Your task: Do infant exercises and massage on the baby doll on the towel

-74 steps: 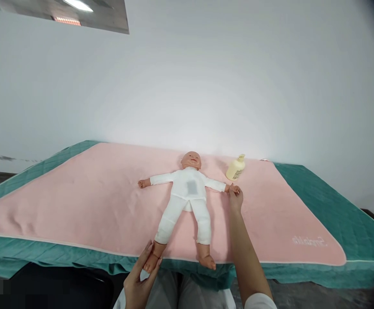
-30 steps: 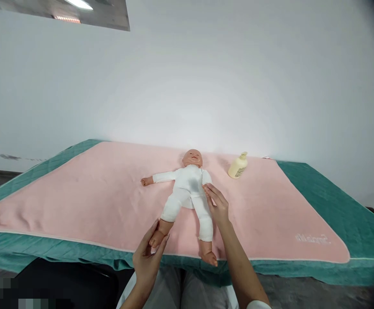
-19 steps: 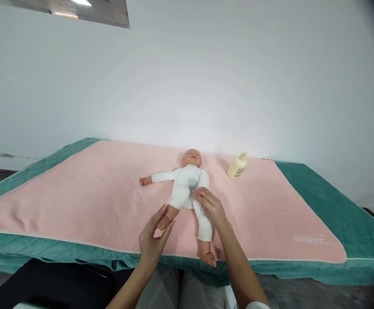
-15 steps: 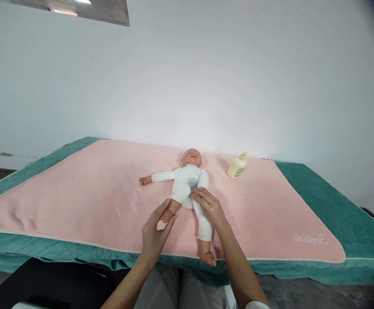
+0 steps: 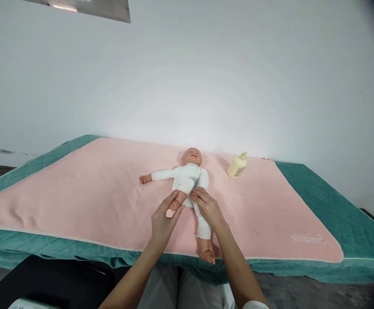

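A baby doll (image 5: 191, 172) with a white cloth body lies on its back on a pink mat (image 5: 109, 189), head toward the wall. My left hand (image 5: 164, 223) has its thumb and fingers around the doll's bent leg, at the bare foot (image 5: 177, 200). My right hand (image 5: 208, 208) is closed at the doll's middle, where the other arm (image 5: 204, 179) comes down; its fingers seem to hold that arm's small hand, mostly hidden. The doll's other leg (image 5: 204, 227) lies stretched toward me, beside my right wrist. Its free arm (image 5: 162, 175) extends to the left.
A pale yellow pump bottle (image 5: 237, 166) stands on the mat right of the doll's head. Under the mat is a green quilted cover (image 5: 328, 201), its edge hanging toward my lap. A black surface (image 5: 54, 279) is at lower left. The wall rises behind.
My left hand has moved up and to the right, bringing the doll's bent leg closer to its middle and to my right hand. My right hand has barely shifted.
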Demonstrator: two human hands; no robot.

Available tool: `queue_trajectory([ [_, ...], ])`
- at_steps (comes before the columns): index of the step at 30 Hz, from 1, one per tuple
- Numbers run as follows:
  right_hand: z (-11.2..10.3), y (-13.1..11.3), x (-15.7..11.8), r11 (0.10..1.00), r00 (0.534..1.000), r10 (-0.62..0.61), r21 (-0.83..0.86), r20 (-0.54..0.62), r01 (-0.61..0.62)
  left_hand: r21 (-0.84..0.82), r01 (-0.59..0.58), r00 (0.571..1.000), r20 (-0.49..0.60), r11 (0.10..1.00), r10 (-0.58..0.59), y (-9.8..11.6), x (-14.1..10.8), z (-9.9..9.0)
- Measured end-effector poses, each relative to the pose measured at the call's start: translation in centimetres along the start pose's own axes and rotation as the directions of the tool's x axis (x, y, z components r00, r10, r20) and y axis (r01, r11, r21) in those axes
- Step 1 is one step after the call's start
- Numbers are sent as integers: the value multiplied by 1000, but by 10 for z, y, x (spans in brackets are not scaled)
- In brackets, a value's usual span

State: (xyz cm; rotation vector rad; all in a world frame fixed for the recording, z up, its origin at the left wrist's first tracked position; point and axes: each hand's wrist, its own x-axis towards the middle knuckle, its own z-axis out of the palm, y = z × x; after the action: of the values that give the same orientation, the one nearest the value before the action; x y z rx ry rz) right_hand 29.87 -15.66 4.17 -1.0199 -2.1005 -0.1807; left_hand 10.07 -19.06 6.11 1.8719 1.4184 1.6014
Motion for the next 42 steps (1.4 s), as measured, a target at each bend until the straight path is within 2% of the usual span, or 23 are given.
queue_trajectory([
  [4, 1, 1, 0, 999, 1000, -24, -43, 13, 24, 10, 9, 1000, -19, 1000, -9, -1, 0, 2],
  [12, 0, 0, -1, 1000, 1000, -8, 11, -23, 8, 10, 44, 995, -89, 999, -42, 5, -5, 2],
  [15, -4, -1, -1, 994, 995, 65, 91, -80, -57, -1, 16, 992, -124, 1000, -16, 8, -10, -1],
  [18, -10, 5, -2, 962, 966, 207, 214, -154, -172, -12, -29, 990, -141, 1000, 27, 5, -18, -5],
  [20, -13, 14, -3, 922, 920, 324, 293, -221, -255, -36, -68, 989, -137, 997, 62, 0, -25, -9],
  [22, -16, 25, -4, 856, 836, 469, 381, -286, -350, -50, -129, 984, -129, 990, 122, -6, -34, -14],
  [25, -21, 44, -7, 698, 630, 700, 512, -337, -501, -10, -259, 961, -106, 966, 256, -18, -47, -25],
  [27, -25, 55, -10, 600, 491, 797, 549, -350, -582, 35, -337, 936, -96, 941, 339, -26, -56, -34],
  [28, -27, 60, -12, 568, 444, 822, 547, -355, -615, 56, -365, 925, -89, 929, 368, -29, -61, -39],
  [30, -30, 71, -16, 531, 395, 847, 524, -357, -665, 90, -391, 915, -73, 916, 397, -36, -71, -47],
  [32, -31, 81, -22, 498, 372, 866, 499, -336, -709, 119, -393, 914, -63, 912, 402, -42, -82, -53],
  [38, -27, 100, -37, 283, 216, 959, 527, -186, -801, 208, -391, 909, -63, 896, 411, -62, -112, -56],
  [42, -27, 101, -41, 241, 187, 970, 527, -154, -815, 238, -339, 928, -73, 910, 365, -75, -127, -52],
])
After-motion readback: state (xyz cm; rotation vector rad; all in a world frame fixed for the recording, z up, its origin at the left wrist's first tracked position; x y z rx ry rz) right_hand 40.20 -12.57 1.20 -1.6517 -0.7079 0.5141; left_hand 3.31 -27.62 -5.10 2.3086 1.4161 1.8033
